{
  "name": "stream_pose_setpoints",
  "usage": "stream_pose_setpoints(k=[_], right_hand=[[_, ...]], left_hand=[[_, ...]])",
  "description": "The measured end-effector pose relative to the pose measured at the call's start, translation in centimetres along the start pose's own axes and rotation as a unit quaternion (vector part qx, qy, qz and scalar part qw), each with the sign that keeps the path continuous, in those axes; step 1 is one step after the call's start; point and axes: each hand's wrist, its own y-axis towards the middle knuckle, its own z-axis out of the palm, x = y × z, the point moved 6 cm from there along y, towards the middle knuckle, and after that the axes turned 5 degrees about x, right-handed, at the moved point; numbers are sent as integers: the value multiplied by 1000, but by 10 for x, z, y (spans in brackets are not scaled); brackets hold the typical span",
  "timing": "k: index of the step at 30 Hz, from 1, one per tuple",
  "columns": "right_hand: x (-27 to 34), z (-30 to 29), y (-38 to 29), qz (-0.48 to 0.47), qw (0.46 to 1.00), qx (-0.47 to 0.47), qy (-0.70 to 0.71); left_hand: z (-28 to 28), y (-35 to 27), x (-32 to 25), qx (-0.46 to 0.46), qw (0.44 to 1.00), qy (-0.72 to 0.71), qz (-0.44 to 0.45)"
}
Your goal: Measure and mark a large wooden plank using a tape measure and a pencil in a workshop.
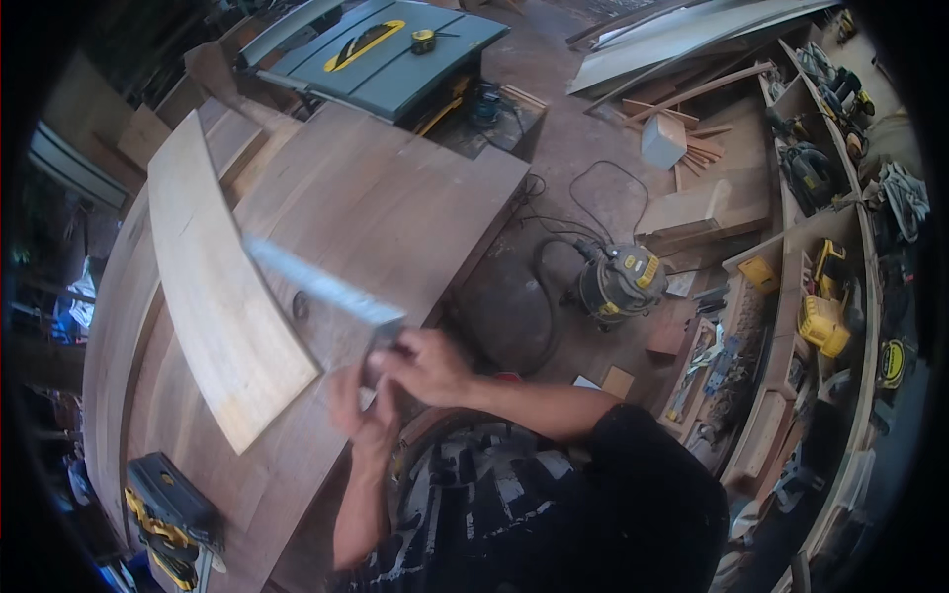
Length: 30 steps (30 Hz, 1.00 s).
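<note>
A flat metal blade, blurred, extends from my hands over the wooden work surface. Its near end joins a dark part, mostly covered by my fingers; the exact kind of hand tool cannot be told. My right hand grips this dark end from the right. Just below and to the left, my left hand is raised with its fingers bent around the same end; whether it grips is blurred. Left of the blade lies a pale wooden board, angled across the darker wood.
A table saw with a tape measure on it stands beyond the work surface. Black-and-yellow power tools sit at the near left corner. On the floor at right are a shop vacuum and hose; shelves hold tools.
</note>
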Motion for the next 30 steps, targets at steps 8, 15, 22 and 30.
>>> stream_pose_setpoints(k=[8, 15, 22, 30], right_hand=[[-125, -177, 7, 216, 940, -215, 156], [-151, -234, 42, 242, 925, -244, 164], [-151, -250, 54, 280, 898, -271, 204], [-151, -259, 60, 273, 912, -178, 248]], left_hand=[[153, 67, -25, 220, 971, -25, 86], [212, 144, 31, 257, 965, 26, 33], [286, 235, 53, 278, 953, 116, 30], [303, 242, 50, 204, 970, 124, -42]])
